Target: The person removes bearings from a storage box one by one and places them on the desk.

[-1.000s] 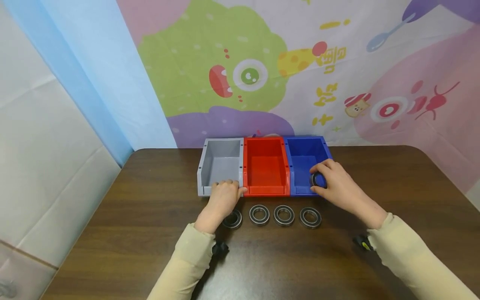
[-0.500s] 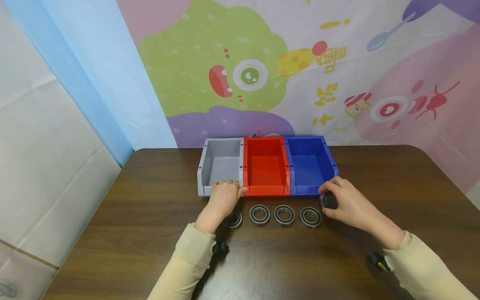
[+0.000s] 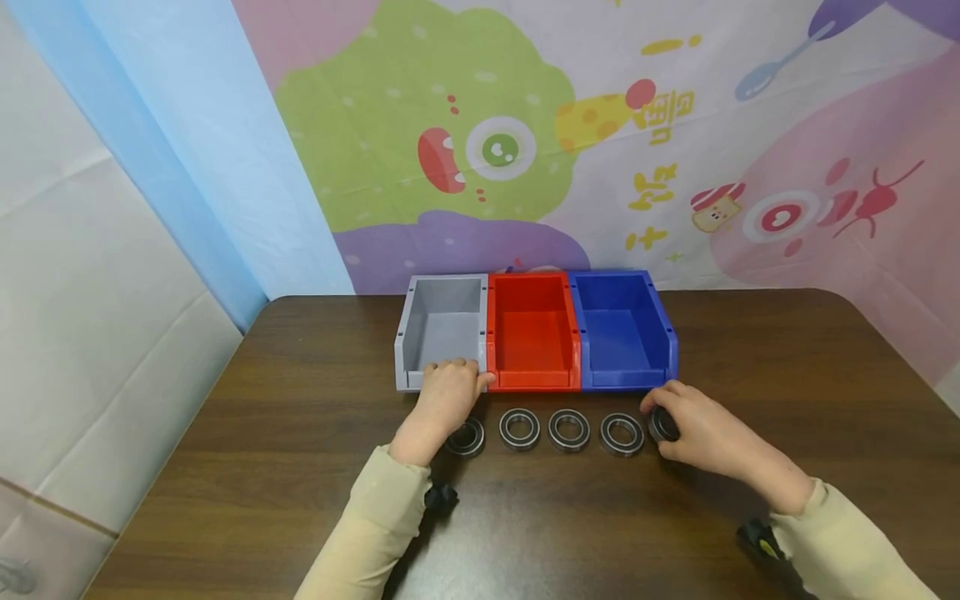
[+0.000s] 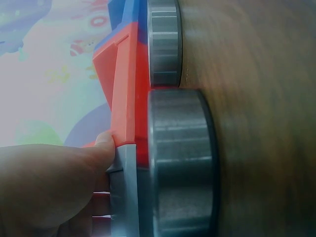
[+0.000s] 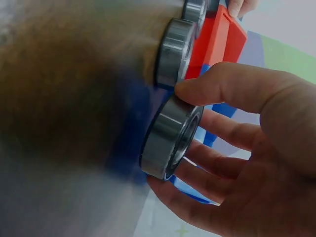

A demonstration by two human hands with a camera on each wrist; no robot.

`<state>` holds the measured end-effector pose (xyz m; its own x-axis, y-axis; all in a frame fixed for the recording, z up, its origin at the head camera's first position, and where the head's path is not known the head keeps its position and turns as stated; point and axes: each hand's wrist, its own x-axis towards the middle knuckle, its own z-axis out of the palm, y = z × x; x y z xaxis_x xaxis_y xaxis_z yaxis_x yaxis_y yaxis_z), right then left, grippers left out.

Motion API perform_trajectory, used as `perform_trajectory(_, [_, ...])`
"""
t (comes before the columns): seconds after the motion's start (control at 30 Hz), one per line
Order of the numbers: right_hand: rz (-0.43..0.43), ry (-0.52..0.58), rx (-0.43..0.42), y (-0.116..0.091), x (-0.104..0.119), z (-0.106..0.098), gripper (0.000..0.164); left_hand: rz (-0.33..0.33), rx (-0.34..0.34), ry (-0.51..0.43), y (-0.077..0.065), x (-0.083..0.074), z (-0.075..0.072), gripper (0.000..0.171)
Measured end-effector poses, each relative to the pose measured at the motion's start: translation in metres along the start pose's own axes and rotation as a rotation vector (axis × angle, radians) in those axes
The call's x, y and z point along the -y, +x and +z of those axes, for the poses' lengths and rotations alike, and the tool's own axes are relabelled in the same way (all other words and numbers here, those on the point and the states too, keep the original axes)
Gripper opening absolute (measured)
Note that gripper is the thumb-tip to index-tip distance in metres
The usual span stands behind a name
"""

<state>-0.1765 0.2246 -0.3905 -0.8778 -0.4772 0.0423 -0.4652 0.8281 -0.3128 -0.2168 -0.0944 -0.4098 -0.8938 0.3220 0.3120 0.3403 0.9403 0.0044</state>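
My right hand (image 3: 708, 429) holds a ball bearing (image 5: 165, 138) by its rim between thumb and fingers, at the right end of a row of bearings. It tilts slightly in the right wrist view; whether it touches the table cannot be told. With its fingers over the front lip of the grey bin (image 3: 450, 383), my left hand (image 3: 447, 398) grips that edge, thumb by the red bin (image 3: 534, 381). Below the bins lie several more bearings: a far-left bearing (image 3: 474, 446) partly behind my left wrist, two middle bearings, and a right bearing (image 3: 622, 451) beside the held one.
The red bin stands between the grey bin and a blue bin (image 3: 628, 379), all joined side by side at the back of the brown wooden table (image 3: 300, 467). A cartoon-printed cloth (image 3: 615, 208) hangs behind them. Dark wrist devices show under both sleeves.
My right hand has carried the bearing out from the blue bin, toward me and down to the right end of the row. My left hand has stayed on the grey bin.
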Motion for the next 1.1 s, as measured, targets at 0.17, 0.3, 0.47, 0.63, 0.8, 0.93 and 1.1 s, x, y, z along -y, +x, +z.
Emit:
perform_trajectory(0.17, [-0.013, -0.01, 0.021, -0.001, -0.003, 0.009, 0.037, 0.001, 0.002, -0.009, 0.0, 0.001, -0.001, 0.04])
perform_trajectory(0.3, [-0.01, -0.019, 0.032, -0.002, -0.003, 0.011, 0.037, 0.002, 0.005, -0.011, 0.0, 0.0, -0.001, 0.04])
perform_trajectory(0.47, [0.009, -0.025, 0.033, -0.002, 0.0, 0.009, 0.045, -0.001, 0.02, -0.016, 0.0, 0.002, -0.002, 0.039])
perform_trajectory(0.63, [0.112, -0.032, -0.102, 0.005, 0.009, 0.008, 0.046, -0.003, 0.128, -0.123, 0.001, 0.009, -0.005, 0.037])
perform_trajectory(0.8, [0.123, 0.06, -0.39, 0.024, 0.022, 0.002, 0.032, -0.128, 0.084, -0.36, 0.002, 0.02, -0.014, 0.061])
perform_trajectory(0.93, [0.043, 0.084, -0.503, 0.048, 0.032, -0.004, 0.044, -0.173, -0.219, -0.398, 0.003, 0.021, -0.022, 0.075])
perform_trajectory(1.1, [0.087, -0.032, -0.383, 0.071, 0.047, -0.003, 0.054, -0.179, -0.226, -0.323, 0.001, 0.011, -0.028, 0.078])
